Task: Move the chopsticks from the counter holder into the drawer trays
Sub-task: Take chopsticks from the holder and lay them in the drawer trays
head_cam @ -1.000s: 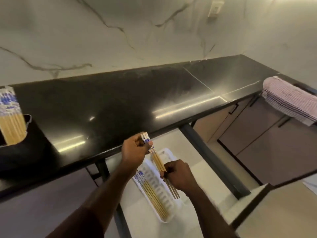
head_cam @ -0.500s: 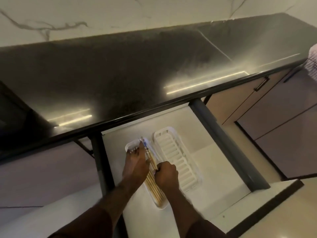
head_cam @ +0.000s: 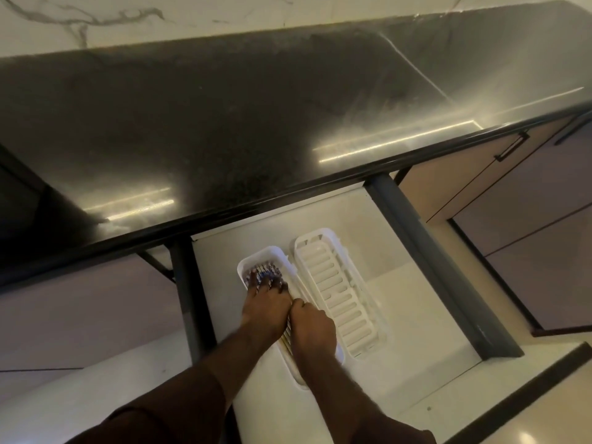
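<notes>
Two white slotted trays lie side by side in the open drawer (head_cam: 413,318). The left tray (head_cam: 246,261) holds a bundle of wooden chopsticks (head_cam: 267,270) with blue-and-white patterned tops pointing toward the counter. My left hand (head_cam: 264,310) lies flat on that bundle, fingers spread over the patterned ends. My right hand (head_cam: 312,328) sits just beside it, curled over the lower part of the chopsticks, which show between the two hands. The right tray (head_cam: 341,302) has nothing in it. The counter holder is out of view.
The black counter (head_cam: 256,123) overhangs the back of the drawer. Grey drawer sides (head_cam: 426,270) run along the left and right. Closed cabinet fronts with dark handles (head_cam: 512,145) stand to the right, and a marble wall rises behind the counter.
Both hands have come down from counter height into the left tray with the chopsticks. The left hand has flattened and spread over their tops. The view has tilted down, and the holder has left it.
</notes>
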The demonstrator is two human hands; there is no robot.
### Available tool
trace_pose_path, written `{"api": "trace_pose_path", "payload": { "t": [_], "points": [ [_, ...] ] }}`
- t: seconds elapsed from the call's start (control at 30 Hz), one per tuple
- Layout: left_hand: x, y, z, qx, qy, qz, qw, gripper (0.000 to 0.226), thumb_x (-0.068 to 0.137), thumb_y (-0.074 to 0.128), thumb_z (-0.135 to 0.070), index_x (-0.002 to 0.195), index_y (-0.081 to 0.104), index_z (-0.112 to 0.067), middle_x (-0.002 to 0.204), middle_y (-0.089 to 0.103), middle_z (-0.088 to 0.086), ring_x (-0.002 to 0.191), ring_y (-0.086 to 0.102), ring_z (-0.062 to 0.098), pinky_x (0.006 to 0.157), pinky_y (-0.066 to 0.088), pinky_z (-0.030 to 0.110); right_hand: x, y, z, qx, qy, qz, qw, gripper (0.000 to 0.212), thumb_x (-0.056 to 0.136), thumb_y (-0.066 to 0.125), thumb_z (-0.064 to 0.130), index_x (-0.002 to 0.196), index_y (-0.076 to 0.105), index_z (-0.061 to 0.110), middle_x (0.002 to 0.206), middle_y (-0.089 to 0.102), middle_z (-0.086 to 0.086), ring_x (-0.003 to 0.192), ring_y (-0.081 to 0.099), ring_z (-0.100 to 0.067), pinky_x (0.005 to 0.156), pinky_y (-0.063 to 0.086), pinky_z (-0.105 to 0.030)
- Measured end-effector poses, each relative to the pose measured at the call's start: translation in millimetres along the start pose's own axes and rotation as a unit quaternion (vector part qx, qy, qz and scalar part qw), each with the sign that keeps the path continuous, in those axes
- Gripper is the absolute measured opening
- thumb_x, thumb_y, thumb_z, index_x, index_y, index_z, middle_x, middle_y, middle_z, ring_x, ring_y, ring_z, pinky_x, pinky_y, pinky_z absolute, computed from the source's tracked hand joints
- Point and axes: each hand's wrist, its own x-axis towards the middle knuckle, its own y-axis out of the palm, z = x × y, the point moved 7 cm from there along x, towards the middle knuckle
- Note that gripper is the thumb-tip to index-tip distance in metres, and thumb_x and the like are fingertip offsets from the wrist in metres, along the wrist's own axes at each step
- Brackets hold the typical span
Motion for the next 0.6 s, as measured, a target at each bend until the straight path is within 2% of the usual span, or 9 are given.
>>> {"api": "trace_pose_path", "payload": {
  "t": [0.1, 0.23, 0.33, 0.47, 0.6],
  "points": [
    [-0.9, -1.4, 1.3, 0.001, 0.006, 0.007, 1.000, 0.052, 0.099, 0.040, -0.032, 0.147, 0.033, -0.010, 0.155, 0.031, 0.013, 0.146, 0.019, 0.033, 0.117, 0.001, 0.052, -8.4, -6.7, 4.0, -0.057, -0.037, -0.013, 0.998, 0.025, 0.096, 0.048, 0.014, 0.120, 0.056, 0.012, 0.118, 0.063, -0.008, 0.103, 0.062, -0.024, 0.088, 0.048, -0.034],
    [-11.1, -23.7, 10.9, -0.030, 0.003, -0.015, 0.999, 0.053, 0.097, 0.042, -0.027, 0.147, 0.031, -0.012, 0.157, 0.027, 0.012, 0.146, 0.018, 0.030, 0.117, -0.003, 0.050, -17.0, -34.3, 11.9, -0.032, -0.044, -0.044, 0.998, 0.023, 0.098, 0.045, 0.020, 0.119, 0.055, 0.015, 0.114, 0.065, -0.005, 0.101, 0.064, -0.023, 0.085, 0.048, -0.032],
    [-28.1, -73.6, 23.3, -0.104, 0.003, -0.074, 0.992, 0.054, 0.094, 0.051, -0.018, 0.146, 0.034, -0.016, 0.156, 0.032, 0.007, 0.145, 0.023, 0.023, 0.119, 0.000, 0.046, -26.6, -81.3, 30.8, -0.018, -0.064, -0.102, 0.993, 0.024, 0.099, 0.042, 0.025, 0.119, 0.052, 0.017, 0.114, 0.064, -0.005, 0.101, 0.063, -0.023, 0.083, 0.048, -0.031],
    [-63.5, -167.9, 61.0, -0.270, -0.006, -0.209, 0.940, 0.050, 0.095, 0.054, -0.014, 0.143, 0.042, -0.017, 0.152, 0.039, 0.004, 0.140, 0.034, 0.018, 0.113, 0.023, 0.028, -46.7, -166.8, 76.7, 0.011, -0.090, -0.181, 0.979, 0.029, 0.098, 0.045, 0.023, 0.124, 0.052, 0.013, 0.114, 0.064, -0.012, 0.102, 0.062, -0.030, 0.086, 0.049, -0.038],
    [-110.1, -260.0, 125.4, -0.329, -0.027, -0.349, 0.877, 0.041, 0.092, 0.058, -0.015, 0.133, 0.055, -0.012, 0.140, 0.054, 0.008, 0.131, 0.048, 0.016, 0.103, 0.024, 0.014, -79.6, -237.7, 151.6, 0.054, -0.143, -0.292, 0.944, 0.022, 0.095, 0.051, 0.026, 0.114, 0.058, 0.019, 0.105, 0.069, -0.009, 0.097, 0.065, -0.031, 0.081, 0.052, -0.040]
  ]
}}
